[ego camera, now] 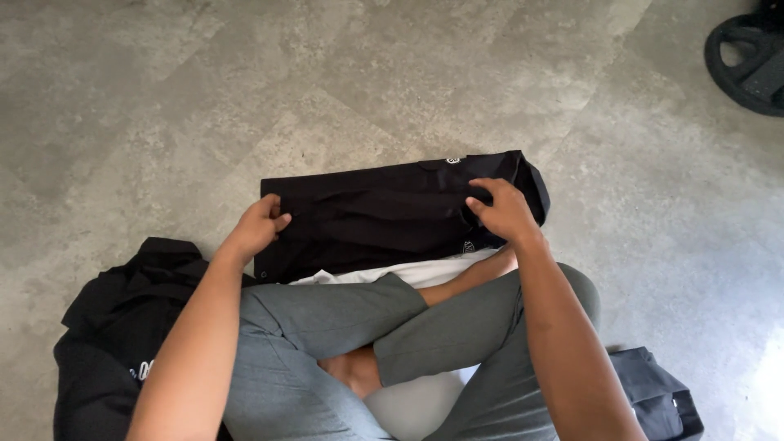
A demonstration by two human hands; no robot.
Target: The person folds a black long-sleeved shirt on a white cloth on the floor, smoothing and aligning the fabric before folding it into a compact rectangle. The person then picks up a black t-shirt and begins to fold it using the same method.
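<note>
Nearest, legs: the person sits cross-legged on the floor (pixel 392 90), grey trousers (pixel 327 327) filling the lower middle of the view, a bare foot showing between the knees.
Nearest, left side: a heap of black clothes (pixel 114 327) lies on the floor beside the left knee, its lower part cut off by the frame edge.
Nearest, right side: a smaller folded black piece (pixel 657 392) lies by the right knee, partly behind the right forearm and cropped at the bottom.
White cloth: a white garment (pixel 425 269) shows as a strip between the shins and the black garment, most of it hidden under the legs.
Black garment: the folded black garment (pixel 384 216) lies flat on the floor just beyond the shins, straight ahead of both hands.
Long axis: it runs left to right across the view, the right end slightly farther away than the left.
Left hand: the left hand (pixel 257 229) pinches the garment's left edge, fingers curled over the cloth.
Right hand: the right hand (pixel 502 211) grips a bunch of cloth near the right end, fingers clenched into the fabric.
Which is nearer: each hand sits at its own end; neither has to cross over.
Hard to make out: the fabric is so dark that fold lines and layers barely show; whether it is a shirt or trousers I cannot tell. Small pale marks sit at the far edge and near the right hand, too small to read.
Far right: a dark round object (pixel 747 61) sits at the top right corner, cut off by the frame.
</note>
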